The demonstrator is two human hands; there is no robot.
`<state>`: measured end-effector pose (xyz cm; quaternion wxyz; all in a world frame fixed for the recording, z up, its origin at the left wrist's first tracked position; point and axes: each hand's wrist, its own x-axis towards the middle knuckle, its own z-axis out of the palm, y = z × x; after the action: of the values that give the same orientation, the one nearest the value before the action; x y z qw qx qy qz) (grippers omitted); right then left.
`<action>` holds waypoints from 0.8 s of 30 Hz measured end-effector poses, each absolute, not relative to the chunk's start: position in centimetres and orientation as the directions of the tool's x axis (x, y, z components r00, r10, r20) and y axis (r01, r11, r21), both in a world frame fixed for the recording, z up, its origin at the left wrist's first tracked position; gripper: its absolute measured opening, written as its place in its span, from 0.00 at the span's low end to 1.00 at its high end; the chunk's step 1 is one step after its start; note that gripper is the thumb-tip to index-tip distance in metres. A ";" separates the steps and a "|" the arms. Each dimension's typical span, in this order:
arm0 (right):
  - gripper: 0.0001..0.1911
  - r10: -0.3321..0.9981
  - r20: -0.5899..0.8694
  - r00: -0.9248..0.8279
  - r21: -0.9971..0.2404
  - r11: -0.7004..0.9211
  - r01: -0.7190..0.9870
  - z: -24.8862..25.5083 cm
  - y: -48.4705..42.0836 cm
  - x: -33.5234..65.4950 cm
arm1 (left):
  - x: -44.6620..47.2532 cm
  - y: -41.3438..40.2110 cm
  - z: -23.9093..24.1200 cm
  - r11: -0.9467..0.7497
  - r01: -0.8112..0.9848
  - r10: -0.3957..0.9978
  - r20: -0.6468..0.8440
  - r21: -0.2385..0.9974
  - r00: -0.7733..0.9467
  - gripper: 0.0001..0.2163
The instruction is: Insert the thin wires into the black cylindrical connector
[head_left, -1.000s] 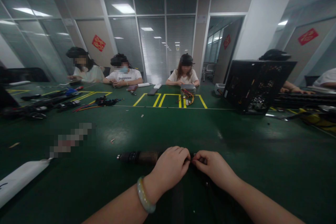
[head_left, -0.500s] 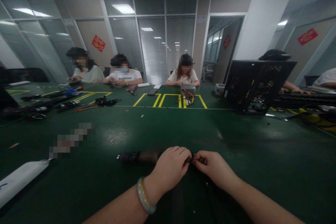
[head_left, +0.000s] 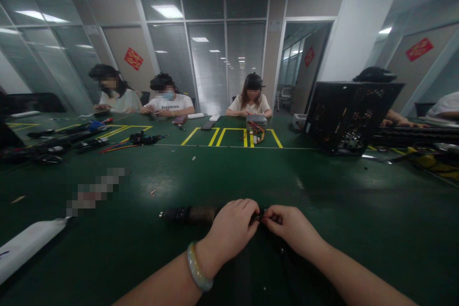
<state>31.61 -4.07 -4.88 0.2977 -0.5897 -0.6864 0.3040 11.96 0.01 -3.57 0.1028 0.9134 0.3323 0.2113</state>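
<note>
A dark, rod-like bundle [head_left: 190,213], black at its left tip and brownish in the middle, lies on the green table [head_left: 229,177] just in front of me. My left hand [head_left: 233,232], with a pale green bangle on its wrist, is closed over the bundle's right end. My right hand [head_left: 292,229] meets it fingertip to fingertip, pinching a small dark part between them. What the fingers grip is too dark to name. Dark cables run from the hands toward me.
A white flat object [head_left: 25,248] lies at the near left. Black cables and tools [head_left: 64,141] crowd the far left. An open black computer case [head_left: 347,117] stands at the right. A power supply with coloured wires [head_left: 256,126] sits before a seated person; others sit along the far side.
Both hands stay pressed together at the bundle's right end, with only slight finger movement. The view has shifted very slightly.
</note>
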 end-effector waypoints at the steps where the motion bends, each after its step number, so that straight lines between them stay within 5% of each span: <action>1: 0.06 0.991 0.049 -0.127 -0.770 0.118 0.627 -4.9 -4.1 31.6 | 12.0 0.0 -3.6 -0.752 0.570 0.657 0.317 0.331 0.684 0.07; 24: 0.06 0.989 0.046 -0.138 -0.779 0.122 0.615 -5.1 -4.0 31.7 | 11.9 0.0 -3.7 -0.767 0.548 0.640 0.337 0.333 0.691 0.07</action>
<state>31.70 -4.04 -5.14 0.2995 -0.5844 -0.6865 0.3122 11.91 0.05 -3.69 0.1033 0.9137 0.3251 0.2211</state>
